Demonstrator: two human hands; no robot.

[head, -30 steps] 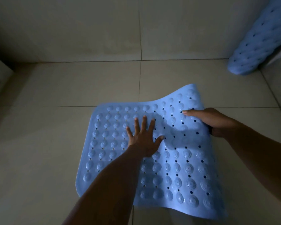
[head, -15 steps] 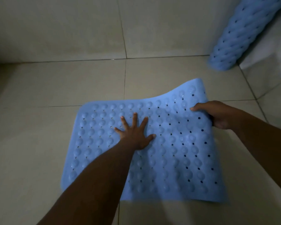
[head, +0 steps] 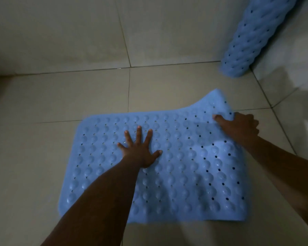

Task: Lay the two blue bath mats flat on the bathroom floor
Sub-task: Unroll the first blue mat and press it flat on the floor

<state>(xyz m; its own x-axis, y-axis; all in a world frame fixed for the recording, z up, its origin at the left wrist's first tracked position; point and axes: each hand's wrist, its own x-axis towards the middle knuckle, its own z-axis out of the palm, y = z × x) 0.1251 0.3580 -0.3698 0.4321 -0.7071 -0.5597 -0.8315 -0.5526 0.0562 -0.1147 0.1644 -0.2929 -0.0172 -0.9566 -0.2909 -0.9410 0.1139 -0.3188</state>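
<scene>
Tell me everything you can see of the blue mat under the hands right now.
The blue bath mat is a rectangular sheet with rounded corners. It looks like soft rubber or plastic and is covered in rows of round bumps with small holes between them. Most of it lies flat on the tiled floor. Its far right corner is raised and curled, where the right hand grips it, thumb on top. The left hand presses flat on its middle, fingers spread.

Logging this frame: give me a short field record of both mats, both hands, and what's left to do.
spread mat: mostly flat on tiled floor, far right corner raised
rolled mat: rolled up, far right, one end on floor
left hand: fingers spread, pressing spread mat
right hand: grips raised corner
left to do: flatten corner, unroll rolled mat
</scene>
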